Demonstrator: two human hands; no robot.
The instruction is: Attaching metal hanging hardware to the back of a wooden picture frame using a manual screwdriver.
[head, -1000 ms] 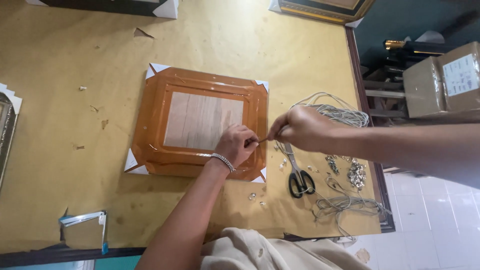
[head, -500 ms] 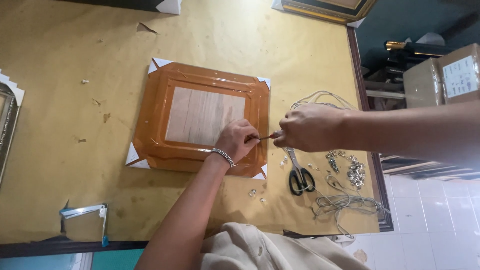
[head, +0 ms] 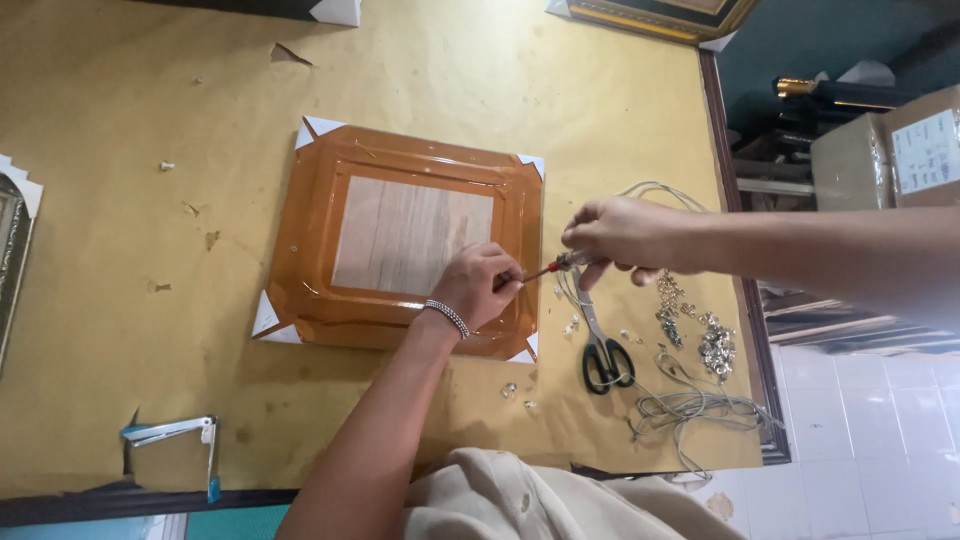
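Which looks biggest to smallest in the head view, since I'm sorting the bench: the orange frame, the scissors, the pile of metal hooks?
1. Orange frame, by far the largest.
2. Scissors, long and narrow.
3. Pile of metal hooks, the smallest.
All lie flat on the same table, so nearness hardly skews this.

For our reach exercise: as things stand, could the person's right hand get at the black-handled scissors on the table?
Probably yes. The scissors lie uncovered just below the right hand, nothing between them. But that hand grips a small screwdriver, so it must free itself first.
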